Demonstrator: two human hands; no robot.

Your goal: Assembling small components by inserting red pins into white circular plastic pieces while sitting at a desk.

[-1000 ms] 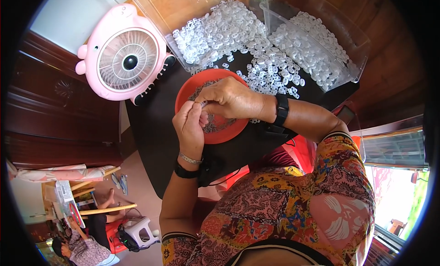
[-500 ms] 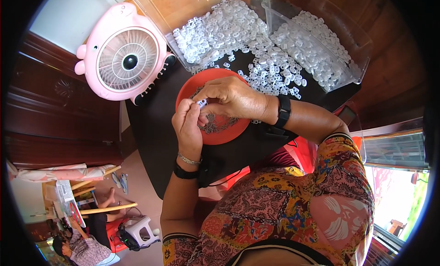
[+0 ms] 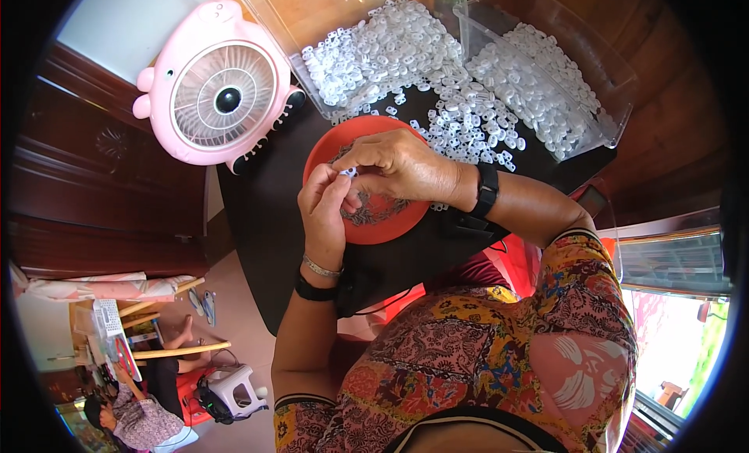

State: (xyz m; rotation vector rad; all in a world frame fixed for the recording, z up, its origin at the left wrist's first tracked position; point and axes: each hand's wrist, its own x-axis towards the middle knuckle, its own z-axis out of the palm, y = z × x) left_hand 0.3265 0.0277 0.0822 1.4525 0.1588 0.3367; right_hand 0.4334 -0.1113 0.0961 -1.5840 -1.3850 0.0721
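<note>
Over the red bowl, my left hand pinches a small white plastic piece with dark holes between thumb and fingers. My right hand is closed from the other side, its fingertips meeting at the same piece. Whatever those right fingertips grip is too small to make out. Inside the bowl lie many thin grey metal bits, partly covered by both hands. Loose white plastic pieces of the same sort are strewn on the dark table just beyond my right hand.
Two clear plastic bins, a left one and a right one, hold heaps of white pieces at the back. A pink animal-shaped fan stands at the table's left. Far lower left, another person sits near a white stool.
Both hands stay at the bowl, fingers shifting only slightly around the white piece. The whole view has moved a little, so the fan and bins sit slightly further right.
</note>
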